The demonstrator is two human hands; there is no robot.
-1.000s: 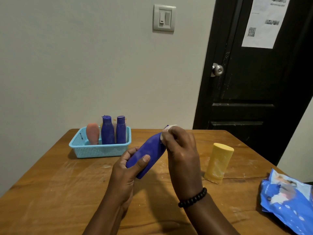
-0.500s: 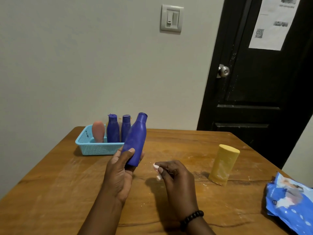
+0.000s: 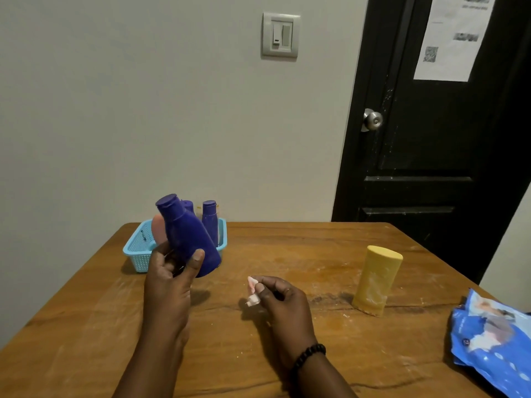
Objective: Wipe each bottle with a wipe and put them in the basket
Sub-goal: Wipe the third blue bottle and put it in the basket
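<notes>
**Clerk:** As only the head view was on file, what stood under item one?

**Keeper:** Left hand [image 3: 169, 271], grip grasping a blue bottle [image 3: 189, 237] round its lower body, thumb across the front. Bottle held clear of the tabletop [image 3: 316, 254], cap tilted up and to the left, just in front of the basket [image 3: 138, 251]; by my reading, poised for setting in.

**Clerk:** Item two?

**Keeper:** Right hand [image 3: 278, 297], grip pinching a small crumpled wipe [image 3: 253, 294] low over the tabletop, apart from the bottle. Probably kept ready for the next piece.

**Clerk:** Basket contents?

**Keeper:** Two blue bottles [image 3: 209, 222] upright at the back, one partly hidden behind the held bottle; one pink bottle [image 3: 158, 231] beside them. Judged already wiped.

**Clerk:** Outstanding?

**Keeper:** One yellow bottle [image 3: 376, 280], standing on the tabletop well to the right, seemingly awaiting its turn. Blue wipe packet [image 3: 494, 340] at the right edge, within reach for a fresh wipe.
</notes>
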